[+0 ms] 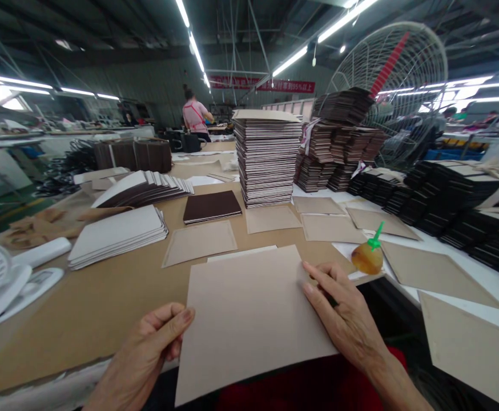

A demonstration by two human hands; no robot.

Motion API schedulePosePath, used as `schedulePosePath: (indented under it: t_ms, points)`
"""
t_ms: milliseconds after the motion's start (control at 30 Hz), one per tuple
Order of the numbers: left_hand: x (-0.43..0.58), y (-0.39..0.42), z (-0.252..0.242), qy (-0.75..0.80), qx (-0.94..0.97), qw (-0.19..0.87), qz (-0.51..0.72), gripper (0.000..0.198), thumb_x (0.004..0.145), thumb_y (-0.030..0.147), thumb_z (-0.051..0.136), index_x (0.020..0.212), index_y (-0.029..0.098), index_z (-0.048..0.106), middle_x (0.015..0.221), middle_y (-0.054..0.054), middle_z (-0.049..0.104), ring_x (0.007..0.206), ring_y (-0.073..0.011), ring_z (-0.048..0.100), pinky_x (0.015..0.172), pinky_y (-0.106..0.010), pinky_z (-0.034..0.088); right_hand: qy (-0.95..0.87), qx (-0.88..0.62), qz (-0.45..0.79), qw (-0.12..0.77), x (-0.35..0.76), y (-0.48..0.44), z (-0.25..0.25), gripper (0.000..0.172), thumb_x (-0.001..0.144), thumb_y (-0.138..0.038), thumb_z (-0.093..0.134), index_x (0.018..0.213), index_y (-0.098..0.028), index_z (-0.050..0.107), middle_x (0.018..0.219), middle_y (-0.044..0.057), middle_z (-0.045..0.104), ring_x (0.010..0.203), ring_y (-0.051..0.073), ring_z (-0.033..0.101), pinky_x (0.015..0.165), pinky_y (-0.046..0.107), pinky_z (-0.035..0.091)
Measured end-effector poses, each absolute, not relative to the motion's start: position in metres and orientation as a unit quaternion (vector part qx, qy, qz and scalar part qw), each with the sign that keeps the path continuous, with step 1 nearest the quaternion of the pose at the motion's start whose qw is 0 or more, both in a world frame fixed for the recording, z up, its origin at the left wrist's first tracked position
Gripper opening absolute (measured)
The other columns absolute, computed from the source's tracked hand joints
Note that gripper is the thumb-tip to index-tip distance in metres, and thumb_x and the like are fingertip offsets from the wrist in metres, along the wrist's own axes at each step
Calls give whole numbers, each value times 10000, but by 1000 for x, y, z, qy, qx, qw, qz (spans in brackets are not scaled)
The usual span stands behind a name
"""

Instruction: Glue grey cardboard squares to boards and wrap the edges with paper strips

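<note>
Between my two hands is a flat beige panel [249, 319], tilted over the front edge of the table. My left hand [155, 337] pinches its left edge, thumb on top and fingers curled beneath. At the right edge, my right hand [343, 308] grips the same panel with thumb and forefinger along the side. A white sheet [241, 254] shows just behind it, mostly covered. Farther back lie a single beige panel [202, 242] and a few dark brown panels [213, 206]. Right of my right hand stands a round squeeze bottle [367, 260] with amber contents and a green nozzle.
A tall stack of panels [269, 160] rises mid-table. White-faced panels [119, 234] and a small white fan [1, 285] are on the left. Beige panels [442, 274] and black bundles [455, 194] line the right. A large fan [395, 85] and a person [196, 117] are beyond.
</note>
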State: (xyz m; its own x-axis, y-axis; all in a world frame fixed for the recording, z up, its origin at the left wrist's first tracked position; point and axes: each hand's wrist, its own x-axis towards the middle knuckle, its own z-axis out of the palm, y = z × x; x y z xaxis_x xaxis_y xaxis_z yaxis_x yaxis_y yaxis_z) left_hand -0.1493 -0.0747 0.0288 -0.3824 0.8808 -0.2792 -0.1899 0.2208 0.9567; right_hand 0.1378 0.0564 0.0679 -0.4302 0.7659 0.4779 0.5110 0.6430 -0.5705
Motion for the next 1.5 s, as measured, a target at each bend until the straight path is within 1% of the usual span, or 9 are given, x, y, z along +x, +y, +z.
schedulePosePath:
  t_ms: [100,267,400,500,600,667,1067,1267,1500]
  points:
    - [-148,-74,25,625,270,474,558,383,722,473,701,597,164,513,485,67,413,447,-58,316,441,-162,265,-822,-392,201,360,136,55,63,378,917,-330,481,1264,-198,552,902,31,522,757,134,539,694,276,473]
    - [-143,-73,19,640,291,444,556,395,782,496,627,608,176,474,461,65,429,441,-65,344,428,-151,291,-810,-401,210,373,133,49,51,403,902,-325,517,1290,-217,520,855,8,485,726,127,511,670,264,453]
    - [-138,-73,14,668,300,420,536,371,761,512,633,651,186,494,457,70,447,406,-67,378,378,-147,300,-803,-410,205,382,134,43,44,394,897,-320,529,1278,-221,528,825,-3,477,705,122,507,658,254,445]
    - [-135,-74,10,672,293,420,535,338,740,505,656,866,208,555,464,98,436,364,-71,379,330,-150,291,-801,-426,200,370,138,39,37,391,896,-336,529,1272,-231,532,814,-10,481,686,117,512,641,243,447]
    - [-134,-75,8,671,298,428,527,476,748,500,650,1119,221,543,472,113,401,373,-77,397,336,-155,320,-800,-444,201,349,141,38,29,383,891,-356,533,1258,-248,538,819,-14,497,681,113,526,638,231,456]
    - [-135,-76,9,680,303,434,507,524,747,503,646,1169,206,554,488,102,416,398,-82,425,352,-162,345,-802,-450,205,337,141,40,27,367,890,-366,530,1238,-252,554,817,-15,509,675,110,535,630,222,460]
    - [-158,-34,27,691,277,420,519,543,692,476,679,1152,191,631,714,24,596,493,-86,493,438,-201,425,-800,-467,247,283,104,113,37,396,840,-460,520,1130,-216,635,793,-2,549,718,149,574,648,257,467]
    - [-177,-5,20,752,328,354,449,433,741,449,630,1076,179,674,770,-12,665,733,-159,598,691,-256,461,-797,-484,268,242,89,145,30,434,817,-509,523,1116,-219,647,793,5,562,769,176,590,675,280,476]
    - [-185,10,8,765,355,342,414,341,787,391,569,1046,196,675,788,-15,683,726,-165,609,675,-255,461,-801,-485,278,215,83,156,10,434,813,-524,536,1120,-234,634,819,7,575,767,169,600,668,268,490]
